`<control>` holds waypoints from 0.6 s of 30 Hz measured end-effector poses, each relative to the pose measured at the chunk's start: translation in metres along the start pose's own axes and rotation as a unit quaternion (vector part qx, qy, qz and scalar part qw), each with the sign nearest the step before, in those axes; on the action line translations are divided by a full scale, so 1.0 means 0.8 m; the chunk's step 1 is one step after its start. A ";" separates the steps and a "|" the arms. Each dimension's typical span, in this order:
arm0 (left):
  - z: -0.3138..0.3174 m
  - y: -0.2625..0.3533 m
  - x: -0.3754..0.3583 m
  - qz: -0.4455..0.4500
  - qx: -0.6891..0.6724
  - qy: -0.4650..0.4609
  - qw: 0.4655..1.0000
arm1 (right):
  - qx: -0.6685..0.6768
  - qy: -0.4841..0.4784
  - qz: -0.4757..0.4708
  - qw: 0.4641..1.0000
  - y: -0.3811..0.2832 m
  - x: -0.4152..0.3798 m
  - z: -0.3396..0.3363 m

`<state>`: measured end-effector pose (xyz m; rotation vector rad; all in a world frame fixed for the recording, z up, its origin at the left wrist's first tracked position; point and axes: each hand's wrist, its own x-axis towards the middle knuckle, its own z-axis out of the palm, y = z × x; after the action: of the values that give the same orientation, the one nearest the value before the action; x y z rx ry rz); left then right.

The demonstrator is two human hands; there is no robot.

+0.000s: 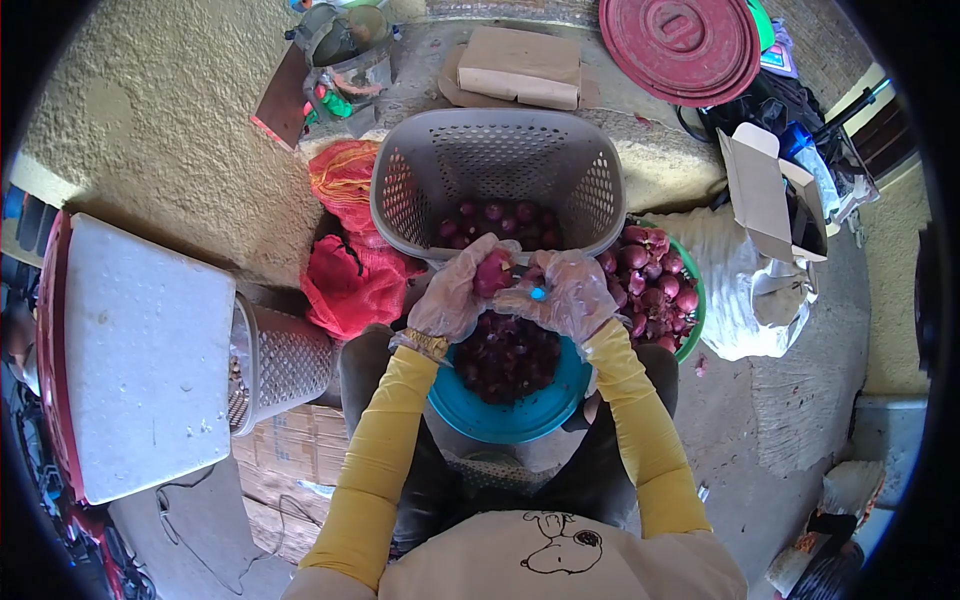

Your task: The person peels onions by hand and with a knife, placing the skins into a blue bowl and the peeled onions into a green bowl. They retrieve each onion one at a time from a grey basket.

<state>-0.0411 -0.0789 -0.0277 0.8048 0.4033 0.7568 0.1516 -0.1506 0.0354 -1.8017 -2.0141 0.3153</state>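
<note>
In my gloved left hand (450, 300) a red onion (492, 273) is gripped at the fingertips. My right hand (578, 290), also in a clear plastic glove, is closed on a small blue-handled knife (538, 294), mostly hidden by the fingers. Both hands meet just over the near rim of a grey perforated basket (500, 125), which has red onions (497, 222) at its bottom. Below the hands, between my knees, a blue basin (500, 425) holds a dark heap of onion skins (505, 360).
To the right sits a green tub (695, 335) of red onions, beside a white sack (720, 270). Red mesh bags (350, 275) lie left of the basket. A second perforated basket (290, 360) and a white foam lid (150, 360) stand farther left. Cardboard (520, 65) lies on the ledge behind.
</note>
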 end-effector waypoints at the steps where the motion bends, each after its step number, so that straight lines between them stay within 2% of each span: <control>1: -0.006 -0.004 0.004 0.000 -0.001 0.000 1.000 | -0.001 0.000 0.000 1.000 -0.001 0.000 0.001; 3: -0.014 -0.006 0.010 -0.070 -0.055 0.012 0.996 | 0.048 0.044 -0.016 0.998 -0.002 -0.002 0.008; 6: -0.011 -0.002 0.003 -0.067 -0.097 -0.029 0.993 | 0.027 0.071 -0.050 0.996 0.001 -0.001 0.014; 10: 0.001 0.006 0.007 -0.103 -0.097 -0.019 0.990 | 0.039 0.082 -0.066 0.994 0.009 -0.002 0.027; 12: 0.009 0.008 0.006 -0.092 -0.091 0.056 0.990 | 0.056 0.102 -0.070 0.991 0.004 -0.003 0.024; 16: 0.011 0.008 0.007 -0.091 -0.075 0.070 0.991 | 0.099 0.049 -0.043 0.993 -0.004 -0.002 0.017; 18: 0.016 0.014 0.003 -0.093 -0.081 0.065 0.990 | 0.049 0.022 -0.047 0.997 0.001 -0.003 0.024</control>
<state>-0.0368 -0.0782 -0.0112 0.5586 0.5193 0.6604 0.1444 -0.1505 0.0179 -1.6353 -2.0087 0.3378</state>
